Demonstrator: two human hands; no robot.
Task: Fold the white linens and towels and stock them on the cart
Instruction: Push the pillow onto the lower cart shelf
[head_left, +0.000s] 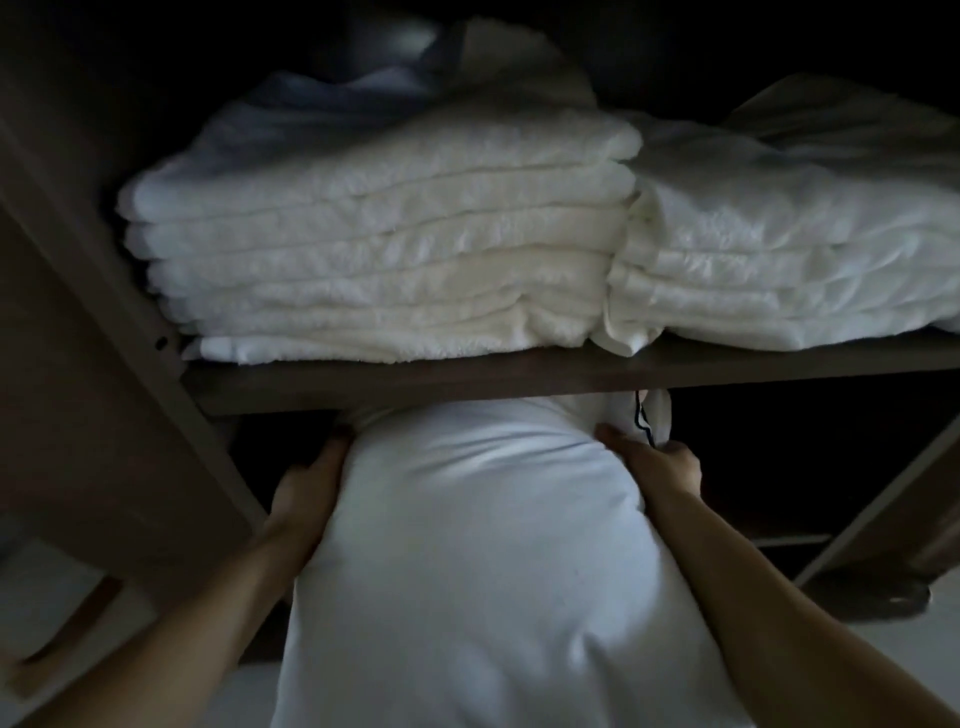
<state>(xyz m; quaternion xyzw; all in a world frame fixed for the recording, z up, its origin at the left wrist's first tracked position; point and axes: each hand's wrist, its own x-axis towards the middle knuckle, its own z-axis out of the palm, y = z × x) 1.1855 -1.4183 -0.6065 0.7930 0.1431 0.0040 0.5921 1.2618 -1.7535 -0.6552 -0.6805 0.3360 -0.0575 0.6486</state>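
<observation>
L hand (306, 483) flat against pillow (478, 545) side, R hand (657, 462) curled gripping its corner — under shelf (467, 379).

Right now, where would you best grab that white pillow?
By its two long sides near the far end, one hand from each side, where the left hand and right hand sit. The pillow is soft, bulging, too wide for one hand, and points end-on under the shelf.

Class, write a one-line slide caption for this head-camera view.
Left hand and right hand hold a white pillow beneath the shelf of folded towels.
</observation>
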